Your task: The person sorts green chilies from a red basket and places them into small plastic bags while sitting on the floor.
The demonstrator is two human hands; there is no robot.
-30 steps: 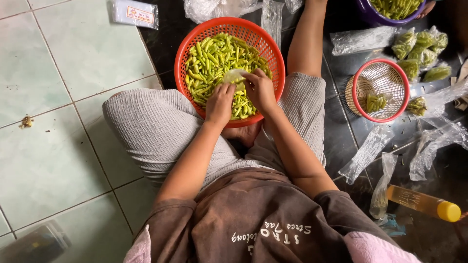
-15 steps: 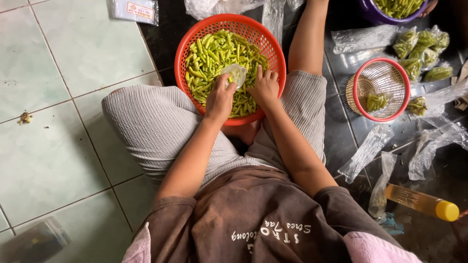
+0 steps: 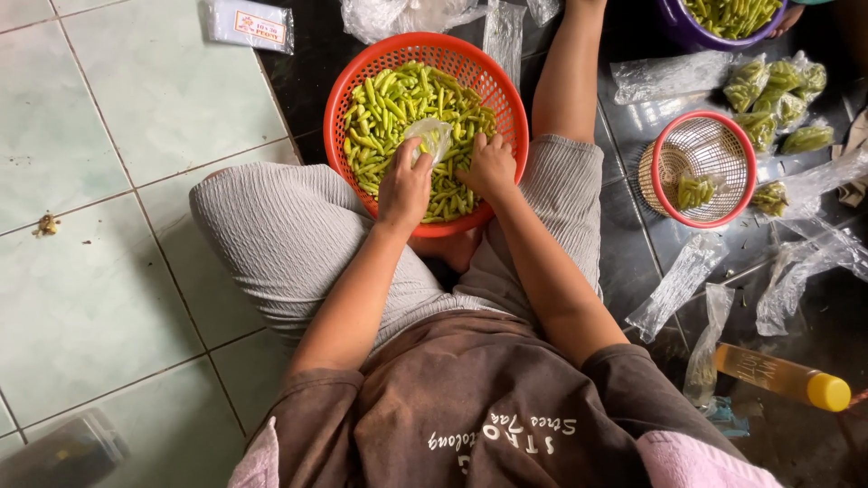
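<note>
A round orange basket (image 3: 348,90) full of small green chillies (image 3: 389,104) rests between my knees on the floor. My left hand (image 3: 404,187) holds a small clear plastic bag (image 3: 429,137) over the chillies. My right hand (image 3: 489,168) is fisted down among the chillies beside the bag, apparently closed on some of them.
A smaller red basket (image 3: 701,122) with one filled bag stands to the right. Several filled chilli bags (image 3: 773,95) and empty clear bags (image 3: 678,285) lie on the dark floor. A purple bowl of chillies (image 3: 728,18) sits at top right, a yellow-capped bottle (image 3: 782,378) at lower right.
Both hands have shifted slightly further into the basket. The bag is raised more upright in my left hand, and my right hand has dug into the chillies.
</note>
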